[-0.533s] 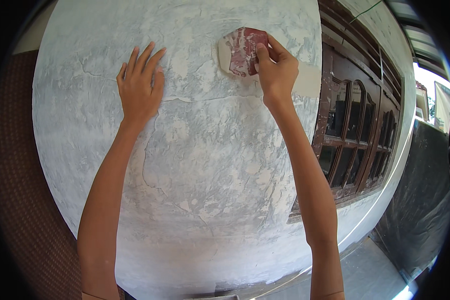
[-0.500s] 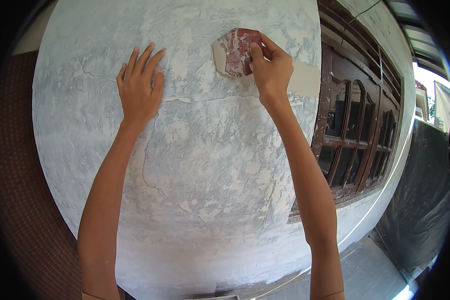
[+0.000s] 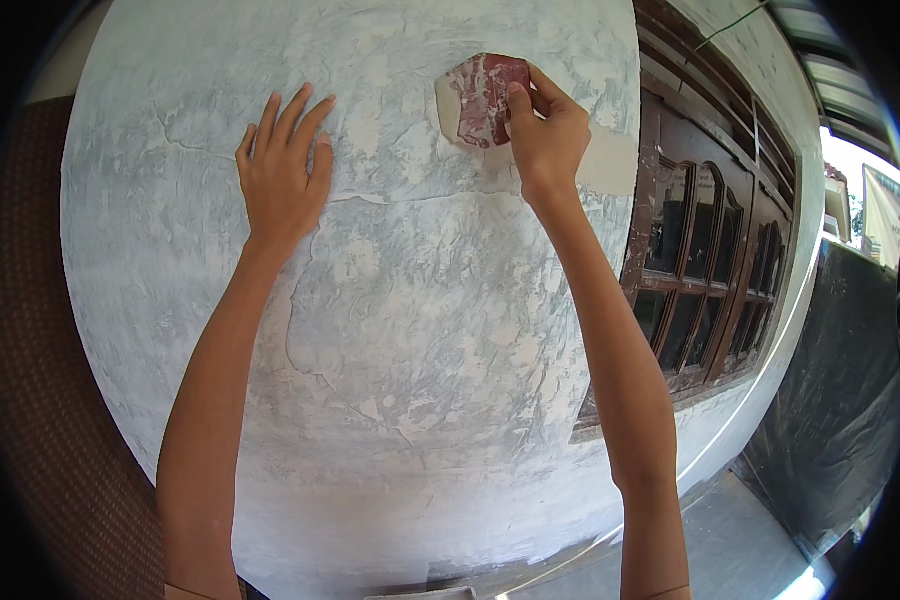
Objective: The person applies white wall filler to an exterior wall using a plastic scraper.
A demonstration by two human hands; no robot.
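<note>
My right hand (image 3: 552, 140) pinches a flat dark red putty scraper (image 3: 498, 88) between thumb and fingers, high on the wall. Pale filler is smeared over its face, and a thick beige band of it covers the left edge. The scraper lies against or very close to the mottled grey-white wall (image 3: 430, 290); exact contact cannot be told. To the left, my left hand (image 3: 285, 180) rests on the wall with fingers spread, holding nothing. Just right of my right hand is a smooth beige patch of filler (image 3: 610, 163). Cracks run across the wall between and below my hands.
A brown wooden window (image 3: 705, 230) with glass panes borders the wall on the right. Beyond it hangs a dark sheet (image 3: 820, 390). A brown patterned surface (image 3: 30, 350) stands along the left. Grey floor (image 3: 740, 545) shows at the lower right.
My right hand and the scraper have shifted slightly right and up across the wall. My left hand has stayed nearly in place.
</note>
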